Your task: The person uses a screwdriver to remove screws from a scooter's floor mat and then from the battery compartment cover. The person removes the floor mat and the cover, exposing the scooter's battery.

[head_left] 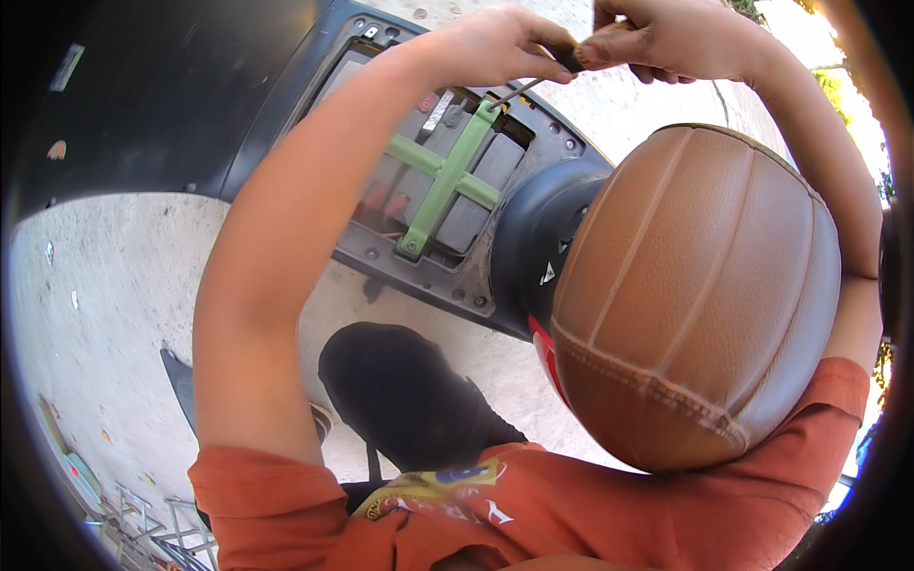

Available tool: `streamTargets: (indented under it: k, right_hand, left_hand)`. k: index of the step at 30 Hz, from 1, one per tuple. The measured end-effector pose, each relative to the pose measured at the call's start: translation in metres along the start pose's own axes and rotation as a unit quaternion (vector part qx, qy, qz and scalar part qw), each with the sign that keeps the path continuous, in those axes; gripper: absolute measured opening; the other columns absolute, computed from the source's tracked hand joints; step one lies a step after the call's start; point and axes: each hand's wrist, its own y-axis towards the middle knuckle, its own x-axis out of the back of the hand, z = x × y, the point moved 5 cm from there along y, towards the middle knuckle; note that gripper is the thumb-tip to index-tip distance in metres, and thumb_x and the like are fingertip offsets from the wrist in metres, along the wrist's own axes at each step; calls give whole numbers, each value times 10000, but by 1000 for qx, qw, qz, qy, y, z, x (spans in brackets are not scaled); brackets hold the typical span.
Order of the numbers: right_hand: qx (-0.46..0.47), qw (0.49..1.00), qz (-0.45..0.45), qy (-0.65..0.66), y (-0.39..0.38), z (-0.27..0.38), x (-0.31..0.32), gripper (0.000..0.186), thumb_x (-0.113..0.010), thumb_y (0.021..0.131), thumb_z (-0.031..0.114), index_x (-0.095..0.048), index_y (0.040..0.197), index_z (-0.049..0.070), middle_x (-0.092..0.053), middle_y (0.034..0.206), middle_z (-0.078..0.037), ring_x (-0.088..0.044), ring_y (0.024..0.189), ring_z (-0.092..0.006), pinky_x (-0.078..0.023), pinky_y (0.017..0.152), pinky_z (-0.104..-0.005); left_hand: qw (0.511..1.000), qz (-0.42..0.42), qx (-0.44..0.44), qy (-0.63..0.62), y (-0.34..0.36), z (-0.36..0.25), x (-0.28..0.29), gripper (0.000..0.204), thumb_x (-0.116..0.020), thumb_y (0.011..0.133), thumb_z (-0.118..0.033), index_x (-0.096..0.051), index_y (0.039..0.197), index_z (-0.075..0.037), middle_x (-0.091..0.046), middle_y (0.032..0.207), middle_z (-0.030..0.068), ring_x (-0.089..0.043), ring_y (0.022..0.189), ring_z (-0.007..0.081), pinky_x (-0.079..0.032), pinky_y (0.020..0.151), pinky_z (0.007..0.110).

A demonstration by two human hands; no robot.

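Note:
At the top, my left hand (pixel 500 52) and my right hand (pixel 666 43) meet with closed fingers on the dark handle (pixel 569 57) of a thin metal tool. Its shaft (pixel 516 91) slants down to the upper end of a green cross-shaped bracket (pixel 447 171). The bracket lies over grey batteries (pixel 486 167) in an open compartment with a dark frame (pixel 481 300). My left forearm crosses the compartment's left part, partly hiding it.
A brown padded seat (pixel 695 285) fills the right, beside a black rounded housing (pixel 519 219). A dark panel (pixel 143 95) spans the upper left. My black-clad leg (pixel 400 390) is over the pale ground (pixel 114 305). Small metal items (pixel 143 509) lie lower left.

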Motion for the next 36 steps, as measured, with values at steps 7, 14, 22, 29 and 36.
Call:
streamTargets:
  k: [7, 14, 22, 29, 36]
  right_hand:
    - [-58, 997, 9, 39, 20, -15, -16, 367, -693, 949, 337, -673, 1006, -25, -596, 646, -72, -507, 481, -94, -359, 385, -240]
    - [-46, 993, 110, -10, 45, -34, -33, 152, -697, 889, 195, -700, 836, 53, -642, 683, -83, -561, 551, -179, -446, 500, -353]
    - [185, 877, -69, -438, 27, 13, -27, 259, -671, 861, 290, -718, 895, 37, -707, 821, -206, -684, 749, -400, -552, 686, -481]
    - [-95, 990, -17, 105, 18, -3, -9, 505, -689, 899, 497, -718, 786, 5, -699, 736, -108, -661, 632, -193, -493, 535, -368]
    - [153, 974, -115, -119, 8, -6, -21, 218, -702, 911, 190, -635, 965, -10, -640, 739, -148, -613, 671, -249, -501, 644, -381]
  left_hand:
    - [998, -41, -37, 15, -7, -8, -4, 346, -766, 892, -177, -709, 1215, -66, -763, 1050, 107, -725, 973, 196, -564, 881, 337]
    - [998, -25, -61, 18, 2, -5, -10, 344, -772, 888, -180, -705, 1200, -51, -752, 1039, 79, -706, 969, 165, -542, 888, 335]
    - [982, -181, -50, -29, -10, 3, -11, 244, -838, 818, -171, -691, 963, -41, -757, 896, 34, -716, 872, 130, -569, 808, 303]
    - [984, -165, -22, -71, -9, 8, -10, 242, -821, 848, -175, -691, 1003, -42, -747, 912, 41, -704, 854, 117, -569, 791, 301]
    - [988, 49, -50, -140, 10, 7, -4, 379, -816, 845, -162, -695, 1183, -40, -738, 1051, 100, -696, 965, 171, -560, 826, 318]
